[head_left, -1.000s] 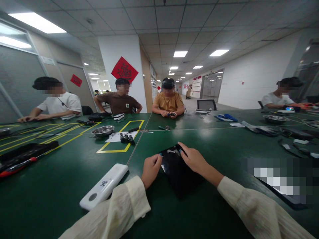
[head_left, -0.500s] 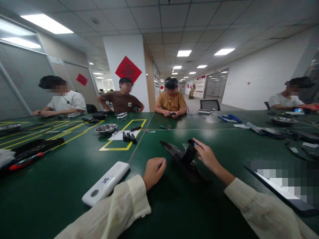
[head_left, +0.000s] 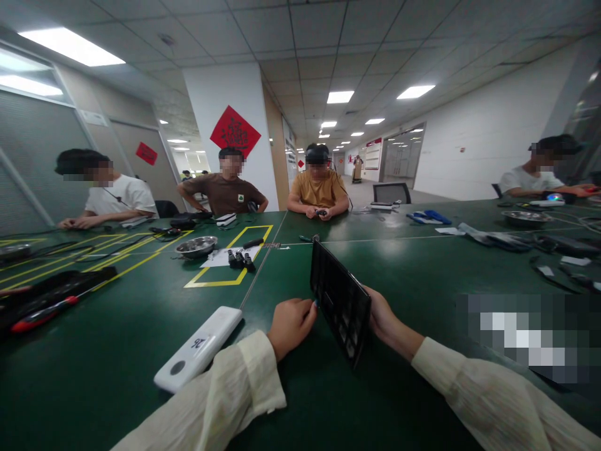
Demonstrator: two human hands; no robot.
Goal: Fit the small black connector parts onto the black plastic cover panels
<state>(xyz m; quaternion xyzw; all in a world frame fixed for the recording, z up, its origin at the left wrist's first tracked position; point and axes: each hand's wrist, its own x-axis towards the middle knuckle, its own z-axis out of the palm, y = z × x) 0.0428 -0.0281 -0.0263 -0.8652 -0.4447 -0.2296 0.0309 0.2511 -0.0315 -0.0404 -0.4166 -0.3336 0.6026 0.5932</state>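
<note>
A flat black rectangular panel [head_left: 339, 299], with rows of small recesses on the face towards me, stands up on its edge on the green table [head_left: 117, 351]. My right hand [head_left: 382, 316] is behind the panel and holds it upright; most of its fingers are hidden. My left hand [head_left: 290, 322] rests on the table just left of the panel, fingers curled, a fingertip near the panel's lower left edge. Both arms wear cream ribbed sleeves.
A white oblong device [head_left: 200, 347] lies left of my left arm. Further off are a metal bowl [head_left: 195, 246], small black parts [head_left: 238, 259] inside yellow tape lines, a red-handled tool [head_left: 40, 315] at far left, and cables and another bowl [head_left: 523, 217] at right. Several people sit around the table.
The black panel lay flat under both hands a second ago; my right hand has lifted and turned it up on edge. My left hand has let go and stays beside it.
</note>
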